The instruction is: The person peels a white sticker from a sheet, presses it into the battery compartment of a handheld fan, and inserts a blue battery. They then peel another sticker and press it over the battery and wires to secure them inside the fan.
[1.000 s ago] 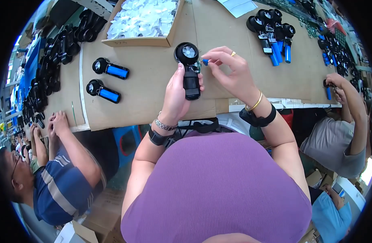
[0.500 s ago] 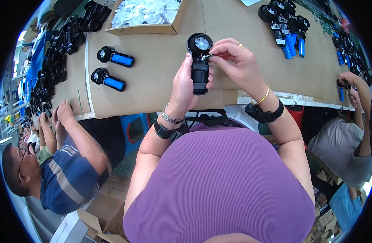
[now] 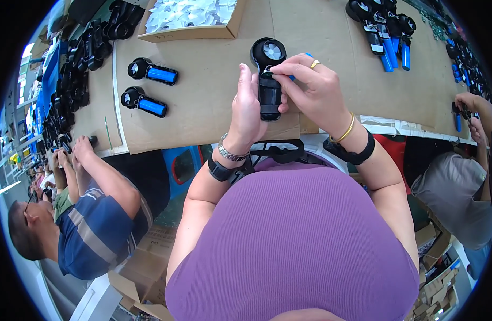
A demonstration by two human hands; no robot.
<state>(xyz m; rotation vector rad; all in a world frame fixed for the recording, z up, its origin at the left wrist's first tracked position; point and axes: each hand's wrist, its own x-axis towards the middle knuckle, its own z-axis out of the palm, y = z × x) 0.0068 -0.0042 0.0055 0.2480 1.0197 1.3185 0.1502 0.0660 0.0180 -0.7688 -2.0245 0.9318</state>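
Black handheld fan [image 3: 268,80] stands upright above the near edge of the cardboard-covered counter [image 3: 214,101], its round head with pale blades facing the camera. Left hand [image 3: 247,109] wraps the handle from the left, its grip closed around the fan body, so most of the handle is hidden behind palm and thumb. Right hand [image 3: 310,88] pinches closed on the spot just below the fan head; what its fingertips press there is too small to make out, and a sliver of blue shows behind them. Two finished fans with blue handles [image 3: 149,88] lie to the left on the counter. A shallow cardboard tray of white pieces [image 3: 189,16] is cut off by the top edge. More fans [image 3: 385,32] lie top right, partly cropped. A co-worker's hands [image 3: 468,109] at the right rim hold something unclear.
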